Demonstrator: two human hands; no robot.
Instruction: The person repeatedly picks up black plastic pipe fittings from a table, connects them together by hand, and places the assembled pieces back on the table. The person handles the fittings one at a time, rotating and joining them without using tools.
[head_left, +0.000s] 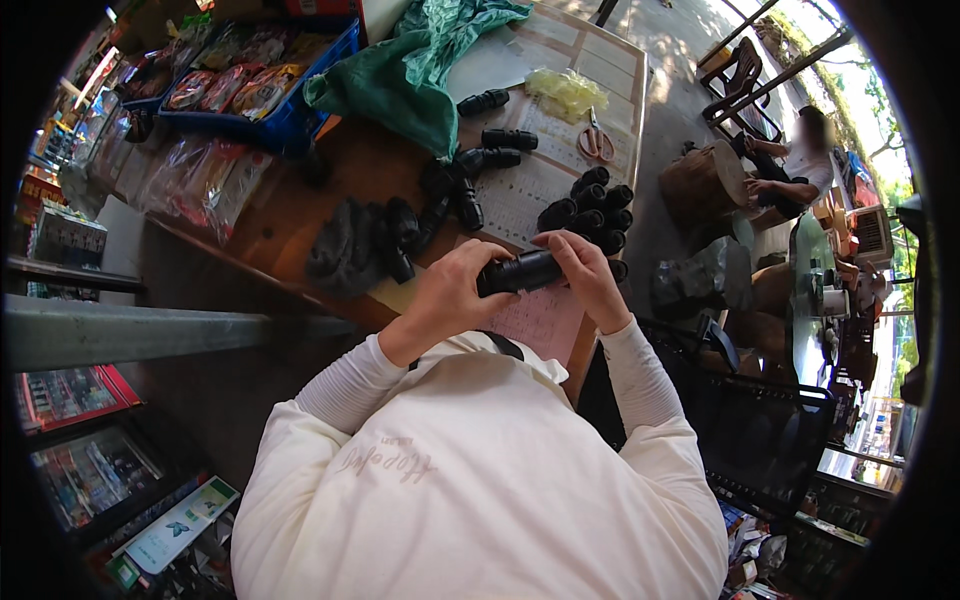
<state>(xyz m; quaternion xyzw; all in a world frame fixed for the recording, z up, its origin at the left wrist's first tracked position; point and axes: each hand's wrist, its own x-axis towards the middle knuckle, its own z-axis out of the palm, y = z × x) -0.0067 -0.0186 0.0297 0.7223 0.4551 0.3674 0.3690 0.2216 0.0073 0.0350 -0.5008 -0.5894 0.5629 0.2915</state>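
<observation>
A black rolled bundle [518, 272] is being held over the near edge of the wooden table [300, 215], clamped at both ends: the left hand [447, 297] is being wrapped around its left end, and the fingers of the right hand [583, 272] are being closed over its right end. Just beyond the bundle, a stack of black rolls [592, 212] is being kept tight together, nearly touching the right hand. To the bundle's left, a grey-black pile of cloth [350, 250] is lying near the table's front edge, with loose black rolls [470, 165] scattered behind. Farther back from the bundle, scissors [597, 140], a green cloth [415, 70] and a blue crate [290, 115] are being left along the table's far side. Open tabletop is being left between the bundle and the scissors.
</observation>
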